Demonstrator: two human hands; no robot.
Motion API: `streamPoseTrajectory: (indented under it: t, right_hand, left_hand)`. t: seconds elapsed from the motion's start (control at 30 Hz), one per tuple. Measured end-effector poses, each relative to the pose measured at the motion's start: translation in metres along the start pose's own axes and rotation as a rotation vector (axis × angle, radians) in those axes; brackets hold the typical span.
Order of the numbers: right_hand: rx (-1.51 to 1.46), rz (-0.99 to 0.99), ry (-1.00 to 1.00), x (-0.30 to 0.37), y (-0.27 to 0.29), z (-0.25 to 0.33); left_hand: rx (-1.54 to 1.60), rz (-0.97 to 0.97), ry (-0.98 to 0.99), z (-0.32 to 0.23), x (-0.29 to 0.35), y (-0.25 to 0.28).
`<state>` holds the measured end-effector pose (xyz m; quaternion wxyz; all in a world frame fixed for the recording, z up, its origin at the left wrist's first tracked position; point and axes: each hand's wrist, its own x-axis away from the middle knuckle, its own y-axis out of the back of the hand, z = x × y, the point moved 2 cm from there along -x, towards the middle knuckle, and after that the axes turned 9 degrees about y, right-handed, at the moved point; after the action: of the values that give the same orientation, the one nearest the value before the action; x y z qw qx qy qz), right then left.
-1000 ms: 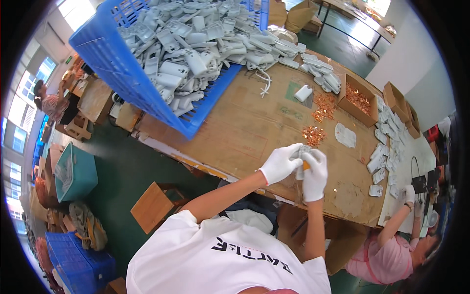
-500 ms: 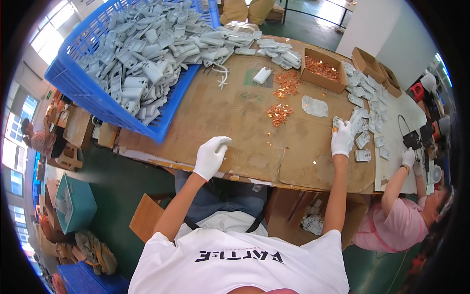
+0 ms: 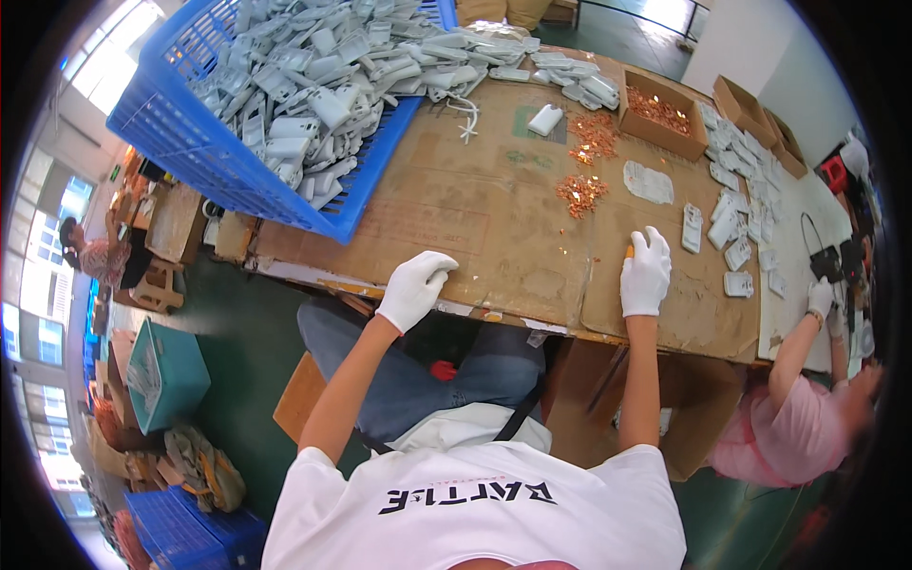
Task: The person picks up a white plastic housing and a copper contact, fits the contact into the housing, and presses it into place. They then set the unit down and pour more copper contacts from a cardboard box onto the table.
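My left hand (image 3: 416, 290), in a white glove, hovers at the table's near edge. Its fingers are loosely bent, with the thumb apart and nothing visible between them. Over the cardboard-covered table (image 3: 494, 228), my right hand (image 3: 646, 274) is open in a white glove, fingers stretched forward; a small orange patch shows at one finger. Just right of it, and apart from it, lies a pale grey plastic casing (image 3: 693, 228). Beyond my right hand are a flattened translucent plastic piece (image 3: 649, 182) and a small heap of coppery metal pieces (image 3: 581, 195).
A blue crate (image 3: 351, 204) heaped with white-grey casings (image 3: 323, 104) stands at the left. A cardboard box (image 3: 662, 114) of coppery pieces sits at the back. More casings (image 3: 746, 195) lie to the right, beside a co-worker in pink (image 3: 784, 427).
My right hand has let go of the casing and drawn back toward me, leaving it on the table. My left hand stays near the table edge. The whole view has shifted slightly.
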<state>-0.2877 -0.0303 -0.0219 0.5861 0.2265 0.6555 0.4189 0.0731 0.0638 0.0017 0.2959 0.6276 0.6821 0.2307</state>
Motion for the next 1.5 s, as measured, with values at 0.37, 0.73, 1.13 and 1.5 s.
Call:
streamPoseTrajectory:
  t: [0.37,0.73,1.13,1.5]
  right_hand:
    - [-0.079,0.009,0.098,0.026,-0.008,0.002]
    - [-0.091,0.008,0.130,0.018,-0.006,-0.001]
    - [-0.029,0.200,0.103,0.005,0.003,0.007]
    - [0.703,0.731,0.048,-0.019,-0.031,0.051]
  left_hand:
    - [0.091,-0.152,-0.012,0.025,0.043,0.023]
    - [0.325,-0.255,0.112,0.073,0.066,0.043]
    - [0.107,-0.314,-0.225,0.082,0.058,0.026]
    - [-0.031,-0.055,-0.138,0.080,0.062,0.030]
